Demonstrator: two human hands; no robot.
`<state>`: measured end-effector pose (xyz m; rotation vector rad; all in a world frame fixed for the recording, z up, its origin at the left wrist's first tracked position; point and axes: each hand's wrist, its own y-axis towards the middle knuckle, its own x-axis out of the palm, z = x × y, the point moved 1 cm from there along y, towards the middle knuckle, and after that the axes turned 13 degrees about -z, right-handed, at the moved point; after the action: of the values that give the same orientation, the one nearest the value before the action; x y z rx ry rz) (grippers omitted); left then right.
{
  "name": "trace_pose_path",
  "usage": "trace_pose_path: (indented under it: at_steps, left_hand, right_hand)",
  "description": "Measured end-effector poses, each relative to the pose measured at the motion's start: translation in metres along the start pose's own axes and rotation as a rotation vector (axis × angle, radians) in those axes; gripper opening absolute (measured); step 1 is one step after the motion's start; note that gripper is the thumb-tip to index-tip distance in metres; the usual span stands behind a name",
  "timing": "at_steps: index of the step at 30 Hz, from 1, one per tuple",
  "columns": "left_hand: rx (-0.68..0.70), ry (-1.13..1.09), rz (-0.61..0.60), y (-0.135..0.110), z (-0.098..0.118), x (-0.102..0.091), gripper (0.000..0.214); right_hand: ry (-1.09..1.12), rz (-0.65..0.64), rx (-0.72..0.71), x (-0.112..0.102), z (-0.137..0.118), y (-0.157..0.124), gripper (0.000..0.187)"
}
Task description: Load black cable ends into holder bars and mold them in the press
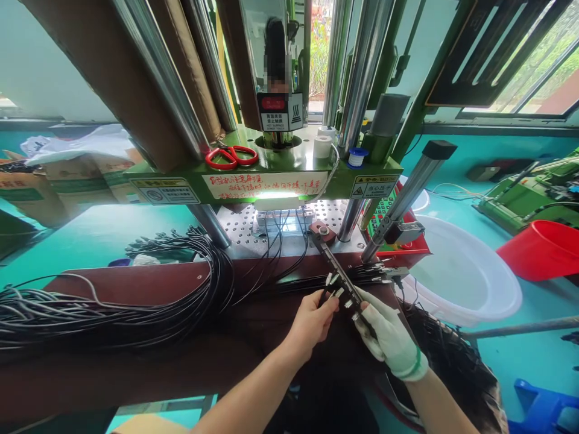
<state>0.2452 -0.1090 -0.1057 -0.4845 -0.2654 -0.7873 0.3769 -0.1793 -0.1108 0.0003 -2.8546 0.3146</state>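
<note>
My bare left hand [310,322] is closed in a pinch on a small cable connector [335,293] with a light metallic end. My right hand [389,337], in a white fingertip-less glove with a green cuff edge, grips the near end of a long dark metal bar [338,265]. Several small metallic connector pieces sit along that bar close to my fingers. The bar's far end lies by a brown block [324,232] on the press bed. Black cables [278,238] run from the lit mould [289,224] under the press towards the brown table.
A big coil of black cables [212,271] lies on the brown table [136,274] to the left. Red-handled scissors [231,157] rest on the green press plate [289,163]. At right stand a white tub [502,295], a red bucket [538,253] and a blue stool [543,401].
</note>
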Motion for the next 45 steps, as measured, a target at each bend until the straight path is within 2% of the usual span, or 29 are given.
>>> trace_pose_path:
  at_steps: [7,13,22,29,33,35,38,42,45]
  left_hand:
    - [-0.024,-0.036,-0.036,0.0,-0.003,-0.006,0.035]
    - [-0.047,0.001,-0.014,-0.001,-0.003,-0.008,0.036]
    - [-0.007,0.039,0.002,-0.002,-0.007,-0.007,0.03]
    - [0.203,-0.109,0.044,0.001,0.004,-0.013,0.038]
    - [0.203,-0.142,-0.024,0.004,0.004,-0.018,0.03]
    - [0.182,-0.083,-0.028,0.005,0.002,-0.018,0.027]
    - [0.152,0.101,0.034,0.005,0.0,-0.017,0.027]
    - [0.293,0.558,0.16,0.002,0.003,-0.015,0.025]
    - [0.336,0.778,0.21,-0.002,0.005,-0.014,0.024]
  right_hand:
    - [-0.031,-0.005,0.024,0.001,-0.004,-0.001,0.056]
    - [-0.006,0.034,0.018,0.005,-0.007,0.001,0.064]
    - [-0.169,-0.002,-0.092,0.002,0.004,0.002,0.049]
    - [-0.016,0.095,-0.026,-0.007,0.003,-0.003,0.054]
    - [0.003,0.07,-0.027,-0.013,0.005,-0.004,0.053]
    - [-0.005,0.046,-0.026,-0.013,0.005,-0.004,0.053]
    - [-0.021,0.034,-0.011,-0.012,0.003,-0.004,0.055]
    - [-0.058,0.0,0.018,-0.013,0.001,-0.005,0.055]
    - [-0.077,-0.019,0.025,-0.015,0.002,-0.005,0.053]
